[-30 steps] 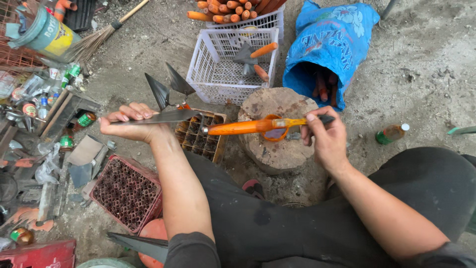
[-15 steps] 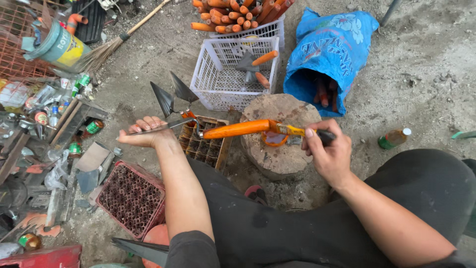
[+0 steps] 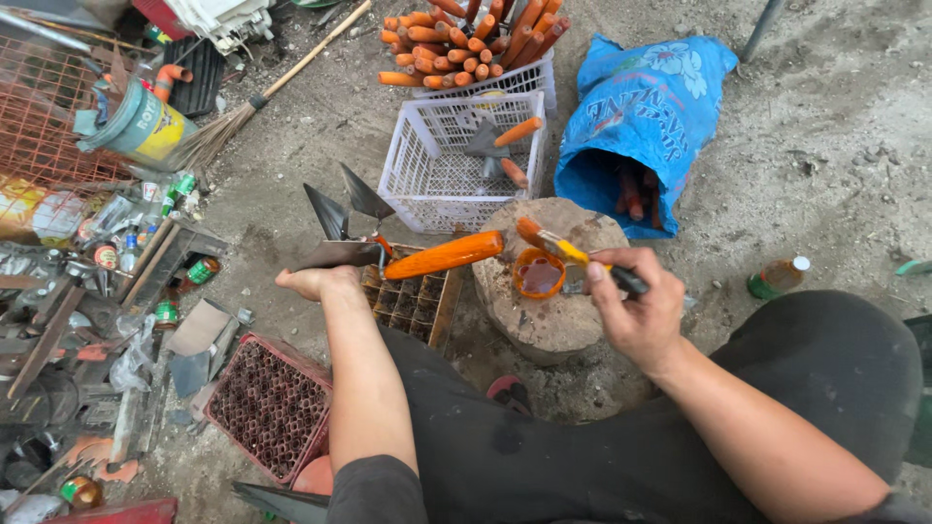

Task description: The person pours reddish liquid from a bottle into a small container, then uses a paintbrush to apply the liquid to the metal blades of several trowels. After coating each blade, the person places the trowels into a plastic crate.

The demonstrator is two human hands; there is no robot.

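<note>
My left hand (image 3: 316,282) is closed on the metal blade of the trowel (image 3: 408,258), so its orange handle (image 3: 445,255) points to the right, over the stone block (image 3: 553,291). My right hand (image 3: 636,311) grips the paintbrush (image 3: 558,247) tightly; its bristles are just beside the handle's end, above the small paint cup (image 3: 539,277). I think wet paint could drip on the block, or the brush could knock the cup. The blade edge could also cut my palm if it slips.

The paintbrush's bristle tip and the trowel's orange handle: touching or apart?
Apart. The head view shows the paintbrush tip above the paint cup, with a plain gap of stump between it and the trowel's orange handle.
</note>
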